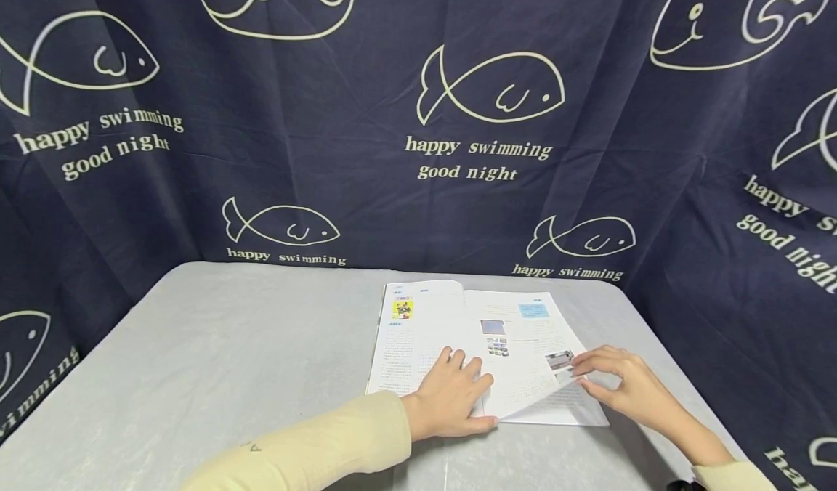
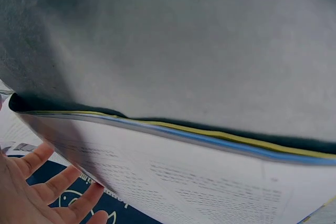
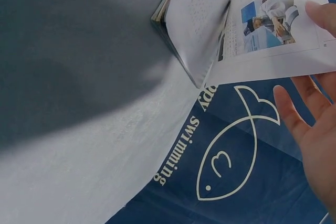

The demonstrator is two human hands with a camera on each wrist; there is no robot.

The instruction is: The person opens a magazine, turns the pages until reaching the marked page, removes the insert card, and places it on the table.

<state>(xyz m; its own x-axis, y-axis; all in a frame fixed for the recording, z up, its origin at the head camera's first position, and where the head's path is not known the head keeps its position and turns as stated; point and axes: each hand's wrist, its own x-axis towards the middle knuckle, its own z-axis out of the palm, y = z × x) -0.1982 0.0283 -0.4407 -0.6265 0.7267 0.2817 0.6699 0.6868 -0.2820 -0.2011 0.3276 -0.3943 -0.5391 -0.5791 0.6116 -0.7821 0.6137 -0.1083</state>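
Observation:
An open magazine lies on the table, printed with text columns and small pictures. My left hand rests across its middle near the fold, fingers spread and the thumb by the lower edge. At the right side, my right hand pinches the outer edge of a page, whose lower corner is raised off the sheets beneath. The right wrist view shows that page's underside with a photo, the thumb on one face and fingers on the other. Stacked page edges run across the left wrist view.
The grey table extends to the left of the magazine, with a narrower strip on the right. A dark blue curtain with fish drawings and lettering hangs behind and at both sides.

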